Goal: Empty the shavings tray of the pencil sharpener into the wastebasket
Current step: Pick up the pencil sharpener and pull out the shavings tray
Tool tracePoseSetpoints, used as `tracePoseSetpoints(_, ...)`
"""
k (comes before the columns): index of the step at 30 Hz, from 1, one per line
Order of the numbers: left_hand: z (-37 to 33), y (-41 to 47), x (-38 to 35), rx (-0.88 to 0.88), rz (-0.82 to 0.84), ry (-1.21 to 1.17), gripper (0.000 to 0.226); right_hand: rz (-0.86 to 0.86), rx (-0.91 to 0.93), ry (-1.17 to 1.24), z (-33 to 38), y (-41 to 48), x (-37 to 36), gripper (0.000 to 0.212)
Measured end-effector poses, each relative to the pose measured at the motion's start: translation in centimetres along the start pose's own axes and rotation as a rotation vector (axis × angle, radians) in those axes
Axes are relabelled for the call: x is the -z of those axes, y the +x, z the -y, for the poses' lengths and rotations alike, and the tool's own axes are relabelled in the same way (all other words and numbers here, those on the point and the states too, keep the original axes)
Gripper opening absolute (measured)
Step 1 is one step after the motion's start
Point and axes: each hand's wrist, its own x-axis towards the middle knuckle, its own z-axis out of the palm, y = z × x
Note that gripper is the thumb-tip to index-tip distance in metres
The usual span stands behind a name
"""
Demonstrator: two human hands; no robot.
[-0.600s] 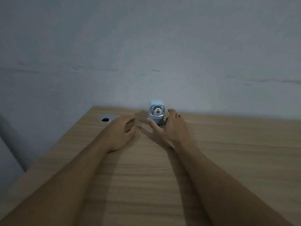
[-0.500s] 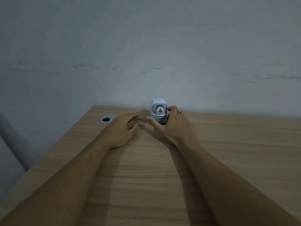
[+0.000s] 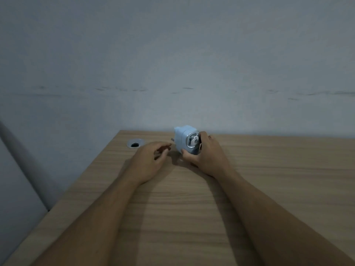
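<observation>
A small light-blue pencil sharpener [image 3: 183,139] with a silver face and a panda picture sits near the far edge of the wooden desk [image 3: 192,208], turned and tilted to the left. My right hand [image 3: 206,156] is closed around its right side and bottom, thumb under the front. My left hand [image 3: 148,160] hovers just left of it with fingers loosely curled, holding nothing and a small gap away from the sharpener. The shavings tray cannot be made out. No wastebasket is in view.
A round metal cable grommet [image 3: 135,144] is set in the desk at the far left. A grey wall [image 3: 172,64] rises right behind the desk. The desk's left edge runs diagonally, with a grey pole [image 3: 21,156] beyond it.
My right hand has closed on the sharpener and turned it so its face points right and its side shows. My left hand stays beside it, fingers more curled.
</observation>
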Motion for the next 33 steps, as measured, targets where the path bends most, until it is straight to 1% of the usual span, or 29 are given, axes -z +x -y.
tracePoseSetpoints(3, -1.9, -2.9, 1.1, 0.019, -0.002, -0.023, 0.031, 0.024, 0.033, 0.037, 1.5, -3.0, 1.2, 0.051)
tracePoseSetpoints(9, -4.7, -9.1, 3.3, 0.18, -0.037, -0.284, 0.028, 0.103, 0.076, 0.097, 4.1, -9.7, 3.4, 0.045)
tracePoseSetpoints(12, -5.5, -11.4, 4.1, 0.21, -0.047, -0.402, 0.027, 0.144, 0.078, 0.146, 4.8, -12.3, 4.4, 0.046)
tracePoseSetpoints(15, -6.5, -12.9, 5.0, 0.221, 0.052, -0.48, 0.03, 0.185, 0.081, 0.19, 4.7, -14.0, 5.4, 0.05)
tracePoseSetpoints(19, -6.7, -13.8, 5.4, 0.216, 0.146, -0.524, 0.035, 0.284, 0.115, 0.267, 4.8, -14.9, 6.4, 0.066)
tracePoseSetpoints(23, -7.1, -14.0, 6.2, 0.215, 0.307, -0.582, 0.036, 0.353, 0.154, 0.319, 5.0, -14.5, 6.9, 0.064)
tracePoseSetpoints(25, -7.4, -14.1, 6.9, 0.224, 0.372, -0.582, 0.039, 0.378, 0.161, 0.335, 4.8, -14.3, 7.0, 0.063)
tracePoseSetpoints(28, -7.7, -14.1, 7.4, 0.241, 0.431, -0.52, 0.051, 0.406, 0.162, 0.357, 4.5, -14.3, 7.1, 0.065)
tracePoseSetpoints(30, -7.7, -14.1, 7.4, 0.244, 0.431, -0.445, 0.057, 0.425, 0.159, 0.367, 4.5, -14.7, 7.1, 0.067)
tracePoseSetpoints(33, -7.9, -14.5, 7.3, 0.26, 0.4, -0.368, 0.06, 0.45, 0.147, 0.392, 5.2, -15.6, 7.2, 0.069)
